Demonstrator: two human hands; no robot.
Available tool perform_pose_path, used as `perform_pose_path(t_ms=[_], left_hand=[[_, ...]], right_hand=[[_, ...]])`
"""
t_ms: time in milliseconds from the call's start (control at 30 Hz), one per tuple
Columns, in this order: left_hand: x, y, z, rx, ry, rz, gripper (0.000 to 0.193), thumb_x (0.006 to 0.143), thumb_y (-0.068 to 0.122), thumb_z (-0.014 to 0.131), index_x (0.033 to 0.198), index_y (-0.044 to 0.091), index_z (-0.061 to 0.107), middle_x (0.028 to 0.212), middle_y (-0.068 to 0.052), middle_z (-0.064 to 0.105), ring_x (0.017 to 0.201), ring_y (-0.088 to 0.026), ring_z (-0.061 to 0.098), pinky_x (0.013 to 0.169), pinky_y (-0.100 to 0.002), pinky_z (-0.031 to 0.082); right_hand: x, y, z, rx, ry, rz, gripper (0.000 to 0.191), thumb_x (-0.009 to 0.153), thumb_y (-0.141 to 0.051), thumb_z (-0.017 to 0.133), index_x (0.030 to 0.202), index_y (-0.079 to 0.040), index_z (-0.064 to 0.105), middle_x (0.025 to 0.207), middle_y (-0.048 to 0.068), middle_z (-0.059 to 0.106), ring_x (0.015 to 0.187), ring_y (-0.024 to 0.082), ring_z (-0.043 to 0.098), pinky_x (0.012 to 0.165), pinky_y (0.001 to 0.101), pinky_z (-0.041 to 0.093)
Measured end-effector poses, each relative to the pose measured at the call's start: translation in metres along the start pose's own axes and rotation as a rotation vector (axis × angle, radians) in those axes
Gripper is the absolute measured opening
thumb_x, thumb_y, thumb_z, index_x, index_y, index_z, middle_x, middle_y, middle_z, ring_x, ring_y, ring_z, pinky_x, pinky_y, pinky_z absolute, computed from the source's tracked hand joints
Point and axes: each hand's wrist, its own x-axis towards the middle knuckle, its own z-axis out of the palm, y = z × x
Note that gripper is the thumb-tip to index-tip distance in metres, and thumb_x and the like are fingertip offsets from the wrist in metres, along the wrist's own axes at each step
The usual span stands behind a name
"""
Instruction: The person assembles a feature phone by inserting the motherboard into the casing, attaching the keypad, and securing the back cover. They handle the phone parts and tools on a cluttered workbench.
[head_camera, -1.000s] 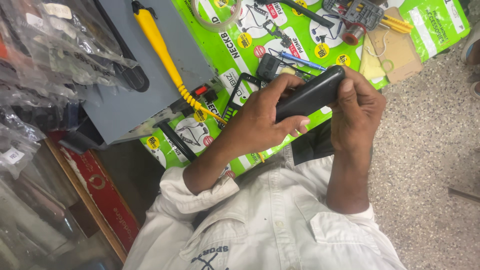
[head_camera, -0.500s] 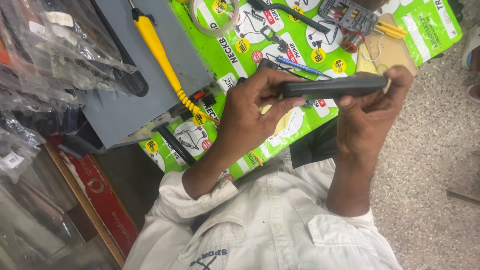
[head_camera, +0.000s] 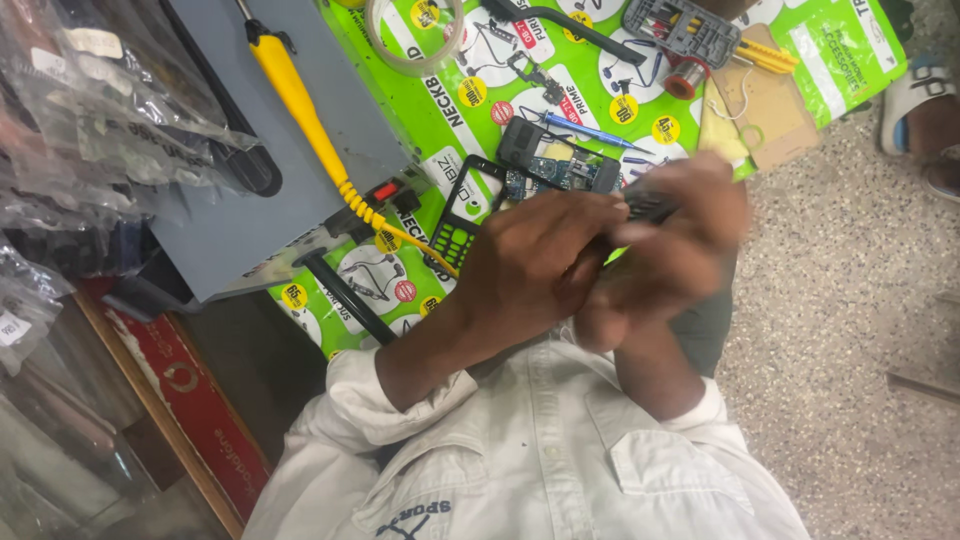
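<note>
Head view shows the left hand (head_camera: 535, 262) and the blurred right hand (head_camera: 665, 255) clasped around a small dark phone (head_camera: 648, 208), fingers curled tight on it, just above the green worktop (head_camera: 420, 110). By the look of it, the phone is being worked mid-repair; a steady grip seems needed beside the opened circuit board (head_camera: 560, 165)

Bright, even daylight, no hard shadows; green mat (head_camera: 560, 90) and white shirt (head_camera: 560, 460) well exposed; right hand (head_camera: 665, 250) smeared by motion blur, left hand (head_camera: 540, 265) slightly soft; glare streaks on clear plastic bags (head_camera: 90, 110) at far left; dim patch under grey board (head_camera: 240, 190) at near left; speckled floor (head_camera: 850, 290) at right sharp; mild stretch at edges.
</note>
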Motion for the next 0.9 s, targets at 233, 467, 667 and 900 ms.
perform_pose_path(t_ms=[233,467,667,900], left_hand=[[-0.001,-0.001,-0.005,-0.034,-0.077,0.111,0.036,0.085,0.002,0.082,0.117,0.003,0.064,0.111,-0.013,0.07,0.101,-0.032,0.073,0.089,-0.041,0.061],[0.001,-0.005,-0.007,-0.439,0.052,-0.197,0.025,0.093,0.004,0.081,0.11,0.001,0.063,0.103,-0.011,0.073,0.09,-0.02,0.076,0.076,-0.033,0.064],[0.004,-0.019,-0.003,-1.049,0.197,-0.651,0.016,0.098,0.002,0.071,0.105,-0.006,0.059,0.101,-0.016,0.072,0.086,-0.019,0.075,0.072,-0.032,0.067],[0.001,-0.023,0.011,-0.897,-0.033,-0.65,0.024,0.096,0.008,0.072,0.109,-0.001,0.054,0.106,-0.015,0.066,0.089,-0.017,0.072,0.071,-0.032,0.068]], right_hand=[[0.022,0.026,-0.027,0.082,-0.357,0.127,0.075,0.111,-0.058,0.022,0.109,0.001,0.069,0.104,0.019,0.071,0.099,0.035,0.069,0.103,0.049,0.052],[0.001,0.094,-0.05,-0.088,-0.173,0.568,0.054,0.12,-0.039,0.046,0.111,0.006,0.074,0.108,0.016,0.074,0.099,0.023,0.073,0.089,0.0335,0.058],[-0.011,0.092,-0.06,0.087,-0.033,0.612,0.048,0.12,-0.039,0.052,0.118,0.006,0.069,0.122,0.015,0.068,0.11,0.019,0.066,0.091,0.0301,0.056],[-0.007,0.051,-0.036,0.155,-0.11,0.668,0.056,0.118,-0.047,0.04,0.12,0.0,0.07,0.098,0.008,0.064,0.089,0.011,0.06,0.078,0.0246,0.044]])
